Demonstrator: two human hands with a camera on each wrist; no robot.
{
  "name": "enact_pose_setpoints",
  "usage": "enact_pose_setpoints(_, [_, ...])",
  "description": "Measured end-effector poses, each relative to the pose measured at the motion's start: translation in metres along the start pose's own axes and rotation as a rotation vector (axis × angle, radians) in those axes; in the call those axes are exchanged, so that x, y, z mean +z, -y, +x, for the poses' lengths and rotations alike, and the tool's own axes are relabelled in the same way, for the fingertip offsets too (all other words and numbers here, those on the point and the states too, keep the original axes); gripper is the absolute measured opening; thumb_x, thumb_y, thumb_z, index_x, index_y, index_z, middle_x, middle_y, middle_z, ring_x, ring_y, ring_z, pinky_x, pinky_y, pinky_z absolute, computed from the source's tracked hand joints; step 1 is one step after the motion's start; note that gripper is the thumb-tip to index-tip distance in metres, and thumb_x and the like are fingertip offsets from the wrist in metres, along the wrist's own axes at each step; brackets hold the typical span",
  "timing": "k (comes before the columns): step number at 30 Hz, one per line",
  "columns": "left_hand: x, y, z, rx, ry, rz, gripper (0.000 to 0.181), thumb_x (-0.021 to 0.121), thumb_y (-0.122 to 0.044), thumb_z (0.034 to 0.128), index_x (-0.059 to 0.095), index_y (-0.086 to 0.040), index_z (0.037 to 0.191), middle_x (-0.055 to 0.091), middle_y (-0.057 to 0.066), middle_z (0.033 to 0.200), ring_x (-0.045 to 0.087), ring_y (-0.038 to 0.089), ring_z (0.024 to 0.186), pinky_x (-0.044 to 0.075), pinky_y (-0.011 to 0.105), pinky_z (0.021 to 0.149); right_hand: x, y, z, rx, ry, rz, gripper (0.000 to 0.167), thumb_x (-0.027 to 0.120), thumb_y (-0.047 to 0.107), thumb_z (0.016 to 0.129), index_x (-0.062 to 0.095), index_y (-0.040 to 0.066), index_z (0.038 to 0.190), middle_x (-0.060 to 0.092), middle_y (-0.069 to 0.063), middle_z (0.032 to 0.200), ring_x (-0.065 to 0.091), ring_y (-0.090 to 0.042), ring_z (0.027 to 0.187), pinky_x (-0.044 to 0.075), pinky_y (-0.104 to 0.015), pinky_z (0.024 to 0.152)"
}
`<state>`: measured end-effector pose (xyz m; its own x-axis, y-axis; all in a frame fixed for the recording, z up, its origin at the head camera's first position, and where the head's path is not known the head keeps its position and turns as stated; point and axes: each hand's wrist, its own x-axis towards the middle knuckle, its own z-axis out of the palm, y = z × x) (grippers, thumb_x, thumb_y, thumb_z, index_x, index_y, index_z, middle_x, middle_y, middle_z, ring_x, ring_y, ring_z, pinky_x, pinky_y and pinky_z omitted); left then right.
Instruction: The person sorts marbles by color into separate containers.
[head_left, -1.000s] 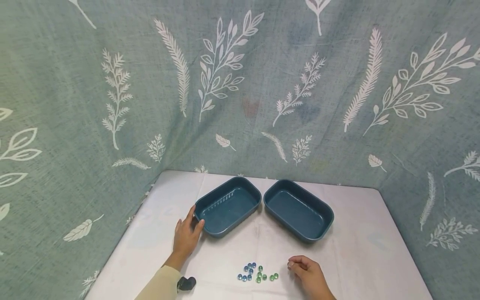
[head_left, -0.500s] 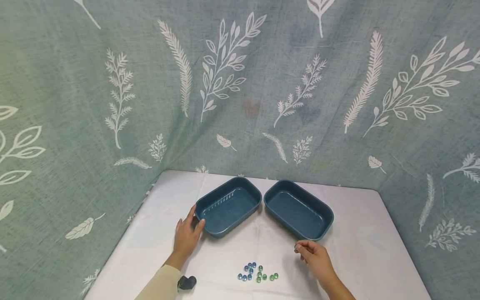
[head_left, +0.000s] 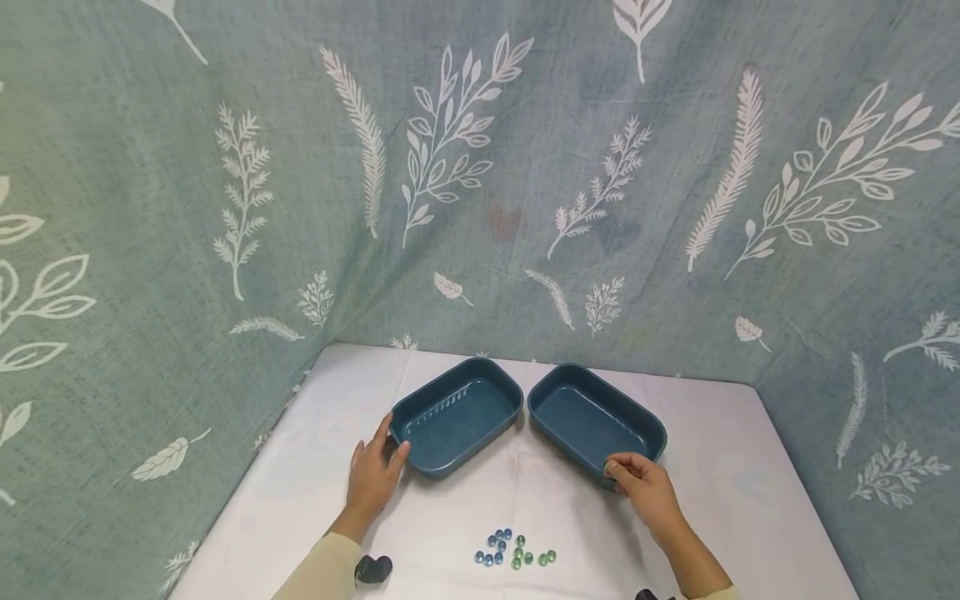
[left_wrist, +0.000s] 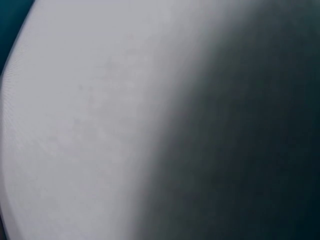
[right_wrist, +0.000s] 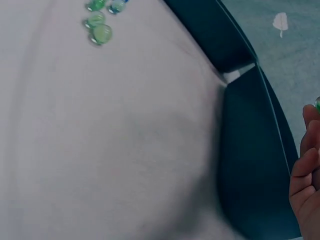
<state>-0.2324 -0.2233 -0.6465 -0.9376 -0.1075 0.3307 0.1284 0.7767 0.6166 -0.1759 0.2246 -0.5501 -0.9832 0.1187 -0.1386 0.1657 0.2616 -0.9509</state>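
My left hand (head_left: 372, 479) rests at the near left corner of the left blue dish (head_left: 457, 421), its fingers spread and touching the rim. In my right hand (head_left: 651, 493) a green glass marble (right_wrist: 318, 104) is pinched between thumb and fingertips. That hand is over the near rim of the right blue dish (head_left: 592, 417). Several blue marbles (head_left: 502, 547) lie on the white cloth, with several green marbles (head_left: 518, 552) just to their right. Only cloth, a dark blur and a sliver of dish show in the left wrist view.
A white cloth (head_left: 315, 450) covers the table. Green leaf-patterned curtains (head_left: 465, 208) rise behind it and at both sides. The two dishes stand angled with their far inner corners nearly meeting.
My right hand has moved forward and slightly right, carrying the marble from beside the green marbles to the right dish's rim. The left hand has stayed in place.
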Motion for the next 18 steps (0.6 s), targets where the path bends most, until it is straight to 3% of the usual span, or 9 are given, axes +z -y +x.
enact_pose_setpoints(10, [-0.002, 0.000, 0.000, -0.014, 0.014, 0.006, 0.067, 0.052, -0.050, 0.0978, 0.030, -0.020, 0.153, 0.045, 0.014, 0.146, 0.047, 0.038, 0.128, 0.009, 0.052, 0.114, -0.016, 0.005, 0.024, -0.043, 0.001, -0.036, 0.030, 0.060, 0.020, 0.099, 0.063, -0.005, 0.115, 0.069, -0.012, 0.097, 0.057, -0.020, 0.078, 0.049, -0.031, 0.070])
enact_pose_setpoints(18, [0.000, 0.001, 0.000, -0.014, 0.004, 0.002, 0.067, 0.052, -0.051, 0.0971, 0.031, -0.021, 0.153, 0.046, 0.014, 0.145, 0.049, 0.038, 0.127, 0.011, 0.053, 0.114, -0.024, 0.008, 0.045, -0.025, 0.005, 0.014, 0.033, 0.056, 0.021, 0.101, 0.060, -0.007, 0.119, 0.068, -0.015, 0.103, 0.057, -0.021, 0.079, 0.050, -0.034, 0.073])
